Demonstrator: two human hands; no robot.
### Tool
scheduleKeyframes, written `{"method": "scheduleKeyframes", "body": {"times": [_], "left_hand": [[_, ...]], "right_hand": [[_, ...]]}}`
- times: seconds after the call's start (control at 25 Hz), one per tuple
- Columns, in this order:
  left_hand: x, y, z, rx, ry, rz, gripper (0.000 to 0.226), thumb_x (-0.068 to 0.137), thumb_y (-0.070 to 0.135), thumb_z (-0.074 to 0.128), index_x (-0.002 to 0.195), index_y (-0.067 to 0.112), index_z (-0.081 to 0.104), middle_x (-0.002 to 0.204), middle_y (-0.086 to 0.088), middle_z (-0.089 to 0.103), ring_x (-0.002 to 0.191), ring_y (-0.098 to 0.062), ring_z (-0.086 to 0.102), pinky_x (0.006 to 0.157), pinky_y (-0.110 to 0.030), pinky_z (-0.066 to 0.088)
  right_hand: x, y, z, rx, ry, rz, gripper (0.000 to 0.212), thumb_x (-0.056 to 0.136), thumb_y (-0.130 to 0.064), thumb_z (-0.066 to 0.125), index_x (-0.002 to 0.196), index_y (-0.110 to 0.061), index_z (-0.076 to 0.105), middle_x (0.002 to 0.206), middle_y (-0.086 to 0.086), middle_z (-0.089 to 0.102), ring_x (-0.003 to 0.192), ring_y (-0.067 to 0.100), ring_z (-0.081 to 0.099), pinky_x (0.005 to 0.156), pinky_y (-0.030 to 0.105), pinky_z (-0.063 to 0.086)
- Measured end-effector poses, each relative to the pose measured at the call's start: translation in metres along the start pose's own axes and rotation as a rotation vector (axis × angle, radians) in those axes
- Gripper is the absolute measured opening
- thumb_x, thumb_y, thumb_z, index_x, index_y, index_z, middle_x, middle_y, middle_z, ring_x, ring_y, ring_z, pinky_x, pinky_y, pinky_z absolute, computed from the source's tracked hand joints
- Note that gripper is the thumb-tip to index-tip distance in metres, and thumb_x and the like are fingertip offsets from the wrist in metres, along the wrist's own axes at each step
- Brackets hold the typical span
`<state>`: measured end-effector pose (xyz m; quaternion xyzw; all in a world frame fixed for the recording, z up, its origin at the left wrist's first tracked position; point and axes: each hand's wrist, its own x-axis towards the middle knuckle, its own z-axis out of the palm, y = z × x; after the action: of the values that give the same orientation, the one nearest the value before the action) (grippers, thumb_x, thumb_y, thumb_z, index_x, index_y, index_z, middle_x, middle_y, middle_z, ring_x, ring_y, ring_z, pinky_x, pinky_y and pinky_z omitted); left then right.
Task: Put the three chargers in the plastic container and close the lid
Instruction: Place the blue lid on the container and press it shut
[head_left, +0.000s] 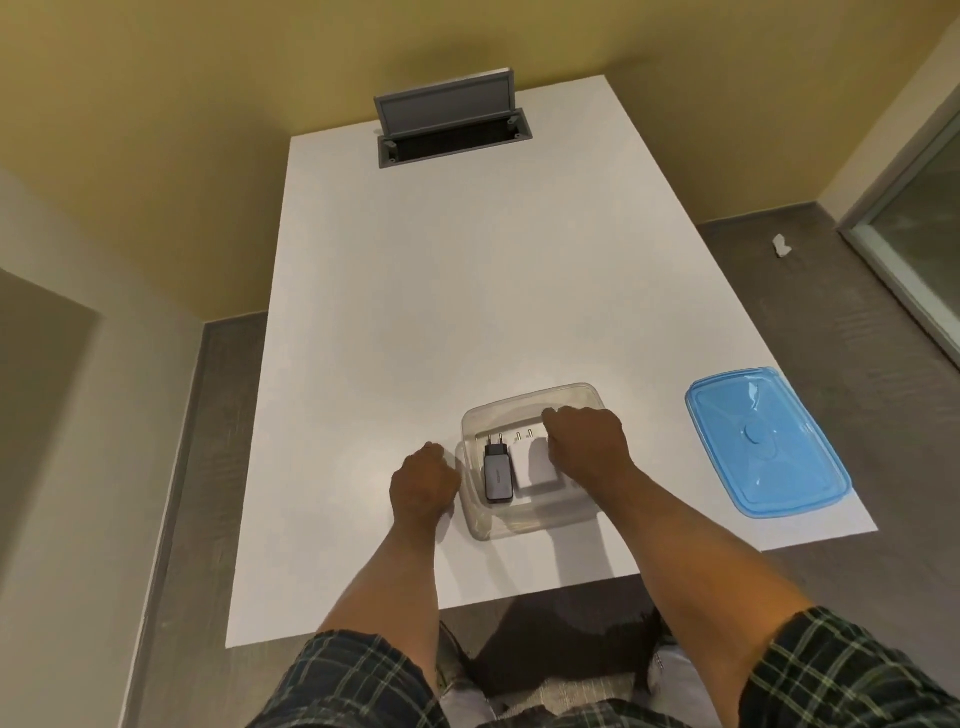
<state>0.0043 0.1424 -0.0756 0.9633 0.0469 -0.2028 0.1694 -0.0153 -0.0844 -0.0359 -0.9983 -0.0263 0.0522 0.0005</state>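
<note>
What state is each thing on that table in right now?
Plastic container: open, lid off.
Blue lid: flat on the table, apart from the container.
Grey charger: lying in the container.
White charger: lying beside it, inside.
Third charger: not visible.
Desk hatch: flipped open.
Left hand: beside the container.
Right hand: inside it.
</note>
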Motion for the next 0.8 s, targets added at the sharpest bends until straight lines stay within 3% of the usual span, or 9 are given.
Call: {"method": "scheduleKeyframes", "body": {"times": [0.08, 0.12, 0.2, 0.28, 0.44, 0.56, 0.68, 0.8], "left_hand": [[0.001, 0.015, -0.010, -0.215, 0.222, -0.092, 0.026, 0.096, 0.013, 0.045, 0.112, 0.012, 0.066, 0.115, -0.009, 0.070, 0.110, -0.035, 0.065, 0.094, -0.041, 0.051], [0.002, 0.025, -0.016, -0.282, 0.326, -0.099, 0.025, 0.097, 0.013, 0.046, 0.110, 0.012, 0.067, 0.112, -0.009, 0.070, 0.105, -0.035, 0.066, 0.092, -0.042, 0.052], [0.004, 0.051, -0.024, -0.331, 0.493, -0.001, 0.021, 0.098, 0.012, 0.048, 0.104, 0.010, 0.068, 0.103, -0.010, 0.070, 0.095, -0.035, 0.067, 0.087, -0.045, 0.052], [0.006, 0.080, -0.027, -0.280, 0.553, 0.163, 0.020, 0.097, 0.011, 0.050, 0.102, 0.009, 0.069, 0.099, -0.010, 0.069, 0.091, -0.034, 0.066, 0.085, -0.047, 0.051], [0.001, 0.148, -0.016, -0.042, 0.435, 0.493, 0.024, 0.094, 0.010, 0.053, 0.109, 0.010, 0.072, 0.100, -0.009, 0.071, 0.088, -0.034, 0.066, 0.083, -0.046, 0.051], [-0.012, 0.196, 0.008, 0.142, 0.222, 0.718, 0.029, 0.090, 0.010, 0.052, 0.113, 0.011, 0.069, 0.105, -0.007, 0.070, 0.093, -0.033, 0.066, 0.083, -0.045, 0.051], [-0.022, 0.233, 0.038, 0.327, 0.031, 0.869, 0.035, 0.091, 0.016, 0.051, 0.124, 0.012, 0.061, 0.113, -0.008, 0.067, 0.103, -0.034, 0.064, 0.083, -0.042, 0.049], [-0.028, 0.257, 0.068, 0.418, -0.115, 0.928, 0.056, 0.099, 0.023, 0.048, 0.154, 0.013, 0.039, 0.141, -0.007, 0.059, 0.125, -0.032, 0.058, 0.096, -0.043, 0.047]], "right_hand": [[-0.003, 0.010, -0.006, 0.014, 0.199, 0.021, 0.021, 0.056, -0.004, 0.077, 0.062, -0.016, 0.061, 0.051, 0.004, 0.056, 0.036, 0.026, 0.056, 0.042, 0.020, 0.024], [-0.003, 0.018, -0.007, 0.048, 0.265, 0.067, 0.022, 0.057, -0.002, 0.076, 0.060, -0.015, 0.059, 0.051, 0.004, 0.053, 0.032, 0.028, 0.052, 0.042, 0.019, 0.023], [-0.006, 0.037, -0.008, 0.132, 0.345, 0.187, 0.015, 0.072, -0.003, 0.072, 0.068, -0.013, 0.062, 0.057, 0.004, 0.056, 0.036, 0.030, 0.051, 0.040, 0.022, 0.028], [-0.009, 0.060, -0.004, 0.228, 0.338, 0.340, 0.006, 0.089, -0.011, 0.063, 0.083, -0.012, 0.066, 0.071, 0.006, 0.063, 0.049, 0.033, 0.058, 0.045, 0.029, 0.039], [-0.029, 0.108, 0.011, 0.337, 0.127, 0.607, 0.018, 0.094, -0.016, 0.054, 0.108, -0.011, 0.064, 0.102, 0.008, 0.066, 0.084, 0.035, 0.067, 0.069, 0.036, 0.053], [-0.050, 0.132, 0.028, 0.295, -0.036, 0.719, 0.025, 0.088, -0.021, 0.063, 0.112, -0.012, 0.060, 0.109, 0.007, 0.061, 0.097, 0.028, 0.064, 0.068, 0.033, 0.047], [-0.069, 0.146, 0.045, 0.305, -0.082, 0.777, 0.035, 0.086, -0.035, 0.071, 0.113, -0.015, 0.061, 0.108, 0.004, 0.062, 0.098, 0.024, 0.065, 0.074, 0.034, 0.053], [-0.081, 0.158, 0.054, 0.323, -0.073, 0.816, 0.027, 0.089, -0.034, 0.071, 0.110, -0.016, 0.066, 0.100, 0.003, 0.066, 0.089, 0.021, 0.067, 0.074, 0.032, 0.058]]}}
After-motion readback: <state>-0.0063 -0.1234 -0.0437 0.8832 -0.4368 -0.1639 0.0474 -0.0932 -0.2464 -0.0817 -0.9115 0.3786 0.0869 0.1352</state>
